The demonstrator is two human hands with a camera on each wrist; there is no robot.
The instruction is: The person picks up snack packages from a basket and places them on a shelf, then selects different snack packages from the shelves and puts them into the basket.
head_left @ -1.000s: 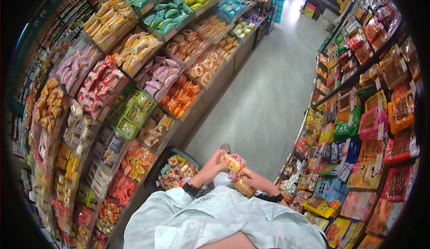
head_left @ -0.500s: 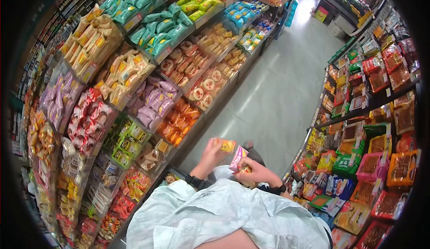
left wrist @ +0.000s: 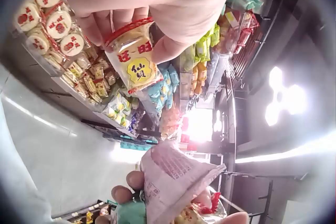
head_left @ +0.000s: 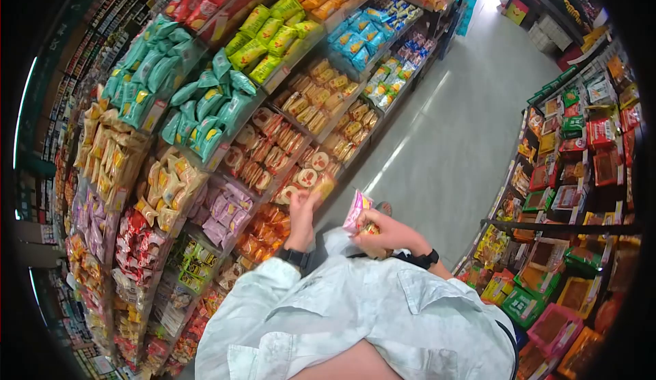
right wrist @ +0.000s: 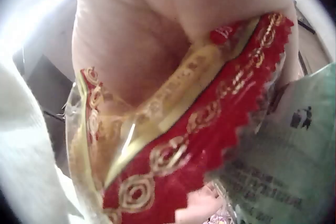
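Note:
My left hand (head_left: 301, 217) pinches a small rice cracker packet (left wrist: 135, 66) between thumb and fingers. Its wrapper is clear with a red serrated end and a yellow badge. In the head view, this hand overlaps the front bins of round white rice crackers (head_left: 309, 168). My right hand (head_left: 383, 233), in front of my body, grips several snack packets together. A pink-and-white packet (left wrist: 173, 174) sticks up from it, with a green packet (right wrist: 278, 150) beside it. Another clear packet with a red-and-gold edge (right wrist: 178, 150) lies against the palm; its contents are partly hidden.
Stepped bins of wrapped snacks line the left, with orange packets (head_left: 262, 233), purple packets (head_left: 225, 210), teal packets (head_left: 212, 107) and lime-green packets (head_left: 270, 38). A grey floor aisle (head_left: 437, 148) runs forward. On the right stands another shelf of packaged food (head_left: 567, 243).
Both hands were together over the packets. My left hand has moved left and forward with the rice cracker packet towards the bins, away from my right hand. The black basket has left view.

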